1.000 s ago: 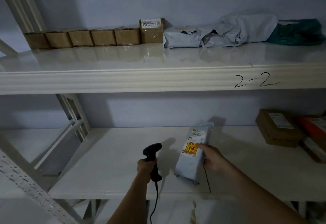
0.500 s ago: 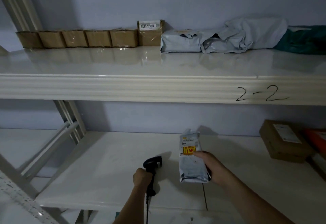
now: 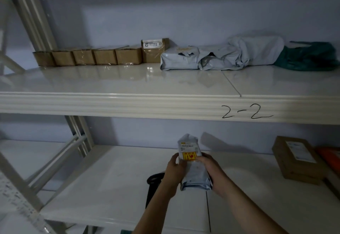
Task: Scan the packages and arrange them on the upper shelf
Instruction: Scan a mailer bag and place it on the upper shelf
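I have the grey mailer package (image 3: 195,171) up off the lower shelf (image 3: 110,187), held over its front half with the labelled face toward me and the yellow sticker just under the white label. My left hand (image 3: 173,171) is curled around its left edge and my right hand (image 3: 211,174) is wrapped along its right edge and lower corner, so both are clamped on it. Its long axis runs from me toward the back wall, tilted up at the far end. The black scanner (image 3: 153,184) lies on the lower shelf just left of my left wrist, partly hidden by the forearm. The upper shelf (image 3: 128,103) sits above and beyond the package, so the coming lift should go up and forward, over its front edge. Along the back edge there stand a row of small brown boxes (image 3: 88,57), then grey mailers (image 3: 220,57), then a green bag (image 3: 309,57); I judge the front strip offers room. A brown carton (image 3: 294,160) rests at the lower shelf's right end.
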